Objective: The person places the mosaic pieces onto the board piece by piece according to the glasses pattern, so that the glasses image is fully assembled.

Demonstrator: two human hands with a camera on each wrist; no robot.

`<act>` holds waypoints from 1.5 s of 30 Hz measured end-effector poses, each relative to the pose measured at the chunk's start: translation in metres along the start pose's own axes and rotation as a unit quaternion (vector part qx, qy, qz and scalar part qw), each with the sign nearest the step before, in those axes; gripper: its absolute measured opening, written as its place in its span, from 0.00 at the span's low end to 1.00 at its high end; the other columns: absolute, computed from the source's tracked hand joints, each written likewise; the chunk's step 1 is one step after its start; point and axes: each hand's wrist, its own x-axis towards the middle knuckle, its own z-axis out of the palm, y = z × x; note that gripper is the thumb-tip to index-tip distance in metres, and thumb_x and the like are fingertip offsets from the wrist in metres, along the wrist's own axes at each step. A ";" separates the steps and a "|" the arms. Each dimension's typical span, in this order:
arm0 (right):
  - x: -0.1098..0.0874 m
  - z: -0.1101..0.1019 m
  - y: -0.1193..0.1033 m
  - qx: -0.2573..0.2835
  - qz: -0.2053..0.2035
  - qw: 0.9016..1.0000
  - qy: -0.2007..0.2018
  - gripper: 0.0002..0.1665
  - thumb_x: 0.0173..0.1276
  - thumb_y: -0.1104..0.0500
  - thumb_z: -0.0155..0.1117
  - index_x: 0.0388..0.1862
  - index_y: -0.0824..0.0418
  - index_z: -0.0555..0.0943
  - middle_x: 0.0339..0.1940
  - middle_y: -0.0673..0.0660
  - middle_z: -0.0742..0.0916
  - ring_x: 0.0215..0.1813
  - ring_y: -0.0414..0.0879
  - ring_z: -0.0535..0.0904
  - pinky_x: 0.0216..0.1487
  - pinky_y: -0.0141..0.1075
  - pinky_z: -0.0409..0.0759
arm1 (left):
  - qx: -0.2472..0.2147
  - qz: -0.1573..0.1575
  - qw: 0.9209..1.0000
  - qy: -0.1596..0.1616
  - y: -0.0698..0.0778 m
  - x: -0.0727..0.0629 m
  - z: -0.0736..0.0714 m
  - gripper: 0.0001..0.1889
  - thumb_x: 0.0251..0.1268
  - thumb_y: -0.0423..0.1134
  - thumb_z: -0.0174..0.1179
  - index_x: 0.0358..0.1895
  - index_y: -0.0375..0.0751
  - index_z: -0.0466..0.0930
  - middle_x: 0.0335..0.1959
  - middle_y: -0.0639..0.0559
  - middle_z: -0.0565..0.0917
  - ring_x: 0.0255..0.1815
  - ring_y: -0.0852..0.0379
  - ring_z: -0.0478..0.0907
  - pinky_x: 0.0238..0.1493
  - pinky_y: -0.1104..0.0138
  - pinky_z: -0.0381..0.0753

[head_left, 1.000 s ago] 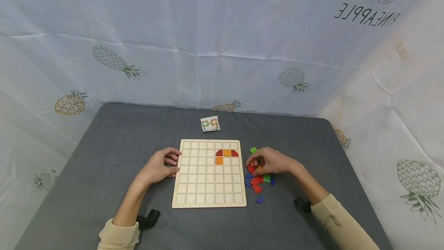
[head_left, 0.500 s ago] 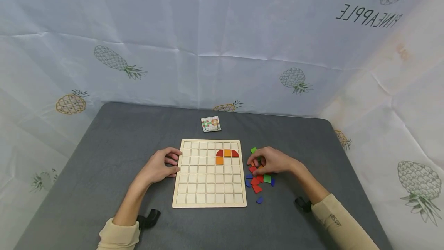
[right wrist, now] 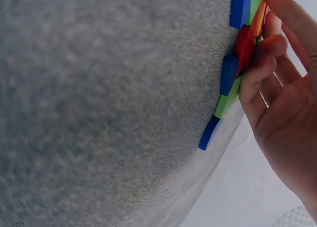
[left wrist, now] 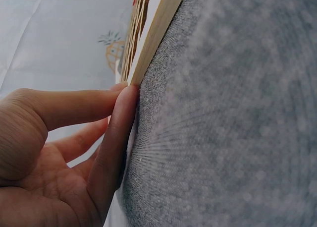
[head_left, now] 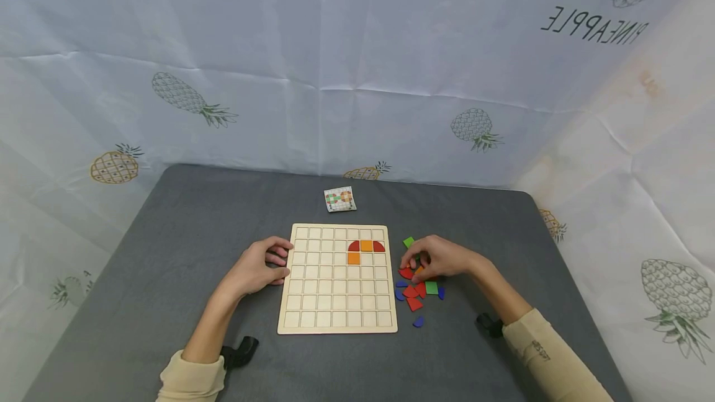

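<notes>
- The left hand touches the left edge of the grid board, thumb and index apart;
- the right hand reaches among coloured pieces beside it; whether it grips one, one cannot tell;
- board on counter.

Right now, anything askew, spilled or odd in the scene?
Nothing looks spilled or damaged. Two oddities: the lettering on the backdrop reads mirrored, and one blue piece lies apart from the loose pile beside the board.
</notes>
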 end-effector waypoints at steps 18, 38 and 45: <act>0.006 0.004 -0.003 -0.033 0.001 0.999 -0.006 0.18 0.65 0.53 0.84 0.54 0.48 0.92 0.35 0.46 0.86 0.28 0.32 0.72 0.30 0.27 0.76 | -0.005 -0.001 1.000 -0.005 0.000 -0.001 -0.001 0.25 0.66 0.22 0.70 0.66 0.30 0.79 0.56 0.35 0.79 0.50 0.48 0.81 0.37 0.62 0.94; 0.013 0.000 -0.001 0.026 -0.003 0.999 0.031 0.18 0.66 0.49 0.84 0.52 0.50 0.90 0.31 0.46 0.84 0.26 0.34 0.72 0.31 0.28 0.76 | 0.000 0.002 1.000 -0.002 0.002 -0.001 -0.001 0.25 0.66 0.22 0.70 0.66 0.30 0.79 0.55 0.35 0.79 0.50 0.48 0.81 0.37 0.63 0.94; 0.036 0.006 -0.012 0.037 -0.035 0.998 0.039 0.18 0.66 0.49 0.84 0.52 0.49 0.90 0.31 0.47 0.85 0.28 0.37 0.72 0.32 0.29 0.75 | -0.005 0.002 1.000 -0.003 0.003 -0.001 -0.001 0.25 0.66 0.22 0.70 0.66 0.29 0.78 0.54 0.34 0.79 0.49 0.48 0.81 0.37 0.63 0.94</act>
